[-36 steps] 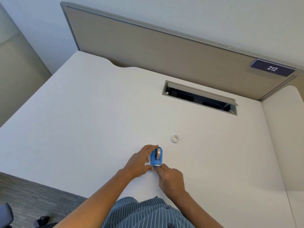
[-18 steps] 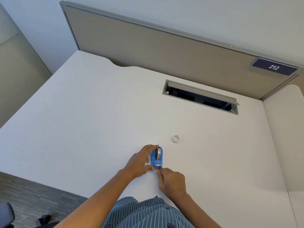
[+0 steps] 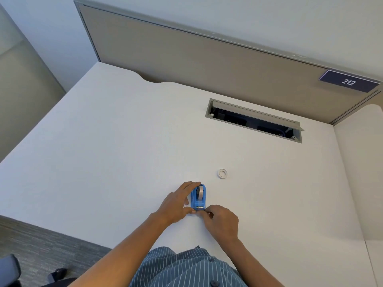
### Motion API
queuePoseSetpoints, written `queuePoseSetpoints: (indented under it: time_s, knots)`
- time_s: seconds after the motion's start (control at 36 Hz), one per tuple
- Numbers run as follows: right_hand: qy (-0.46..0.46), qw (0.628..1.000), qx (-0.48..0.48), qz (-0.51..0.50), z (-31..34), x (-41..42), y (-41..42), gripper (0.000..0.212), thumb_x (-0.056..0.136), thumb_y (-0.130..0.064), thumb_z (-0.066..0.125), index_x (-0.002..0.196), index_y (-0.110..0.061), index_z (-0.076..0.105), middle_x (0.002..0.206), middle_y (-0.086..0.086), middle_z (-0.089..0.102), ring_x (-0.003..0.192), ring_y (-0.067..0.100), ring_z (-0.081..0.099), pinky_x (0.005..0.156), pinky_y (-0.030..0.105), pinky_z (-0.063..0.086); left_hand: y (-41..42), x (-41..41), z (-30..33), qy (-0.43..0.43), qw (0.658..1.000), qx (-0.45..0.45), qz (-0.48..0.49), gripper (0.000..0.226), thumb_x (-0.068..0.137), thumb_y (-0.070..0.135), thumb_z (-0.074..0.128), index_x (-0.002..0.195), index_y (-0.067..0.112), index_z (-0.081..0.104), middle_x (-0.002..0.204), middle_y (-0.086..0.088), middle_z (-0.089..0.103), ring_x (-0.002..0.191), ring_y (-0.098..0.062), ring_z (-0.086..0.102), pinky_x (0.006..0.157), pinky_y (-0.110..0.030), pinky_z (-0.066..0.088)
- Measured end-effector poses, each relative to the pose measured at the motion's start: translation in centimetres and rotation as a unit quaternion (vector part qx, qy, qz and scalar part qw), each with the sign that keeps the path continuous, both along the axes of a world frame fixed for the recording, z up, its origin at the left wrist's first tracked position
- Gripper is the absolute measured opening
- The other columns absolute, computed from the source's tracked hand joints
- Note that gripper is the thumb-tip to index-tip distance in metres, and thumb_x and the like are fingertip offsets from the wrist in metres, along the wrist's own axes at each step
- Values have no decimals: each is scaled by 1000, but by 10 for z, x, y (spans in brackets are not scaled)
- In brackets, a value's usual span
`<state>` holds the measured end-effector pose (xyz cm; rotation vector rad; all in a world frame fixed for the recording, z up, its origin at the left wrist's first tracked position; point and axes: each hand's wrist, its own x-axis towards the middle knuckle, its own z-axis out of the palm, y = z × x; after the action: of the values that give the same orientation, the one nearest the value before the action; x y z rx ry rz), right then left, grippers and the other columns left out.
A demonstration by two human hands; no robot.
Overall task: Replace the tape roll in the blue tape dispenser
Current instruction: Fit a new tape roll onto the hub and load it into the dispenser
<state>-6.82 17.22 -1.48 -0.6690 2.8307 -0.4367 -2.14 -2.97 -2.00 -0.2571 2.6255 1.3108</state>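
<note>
A small blue tape dispenser (image 3: 198, 200) stands on the white desk (image 3: 103, 154) near its front edge, with a roll of tape (image 3: 200, 192) seated in it. My left hand (image 3: 178, 201) cups the dispenser from the left, fingers over its far end and thumb at its near end. At the cutter end my right hand (image 3: 221, 221) has its fingertips pinched together; whether tape is between them is hidden. A white tape ring (image 3: 222, 174) lies flat on the desk beyond and to the right of the dispenser.
An open cable hatch (image 3: 253, 120) is set into the desk at the back right. A beige partition (image 3: 207, 54) with a "212" label (image 3: 349, 81) runs along the back. The desk's front edge drops to grey carpet (image 3: 41, 245) at lower left.
My right hand has slid slightly towards me at the cutter end. The left hand and the dispenser have stayed put.
</note>
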Motion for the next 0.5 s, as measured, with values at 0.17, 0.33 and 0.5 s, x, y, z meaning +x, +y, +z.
queuePoseSetpoints:
  time_s: [0.17, 0.33, 0.5]
  knots:
    - [-18, 999, -26, -31, 9, 1, 0, 34, 94, -56, 70, 83, -25, 79, 76, -8, 76, 66, 12, 64, 56, 27, 45, 1, 1, 1, 1, 1000, -4, -1, 92, 82, 34, 86, 156, 44, 31, 156, 22, 38, 84, -10, 60, 95, -35, 56]
    - [-20, 998, -42, -44, 12, 3, -2, 30, 93, -52, 73, 81, -25, 78, 73, -10, 74, 61, 8, 56, 55, 27, 45, 2, 1, 2, 2, 1000, -7, -1, 92, 83, 33, 86, 156, 43, 32, 156, 22, 38, 85, -12, 61, 94, -35, 56]
    - [-52, 997, -37, -50, 16, 1, -3, 33, 93, -56, 71, 85, -26, 77, 76, -10, 73, 67, 11, 62, 53, 18, 36, 0, -1, 3, -2, 1000, -6, -2, 93, 81, 31, 87, 155, 44, 33, 155, 22, 39, 86, -13, 63, 91, -33, 58]
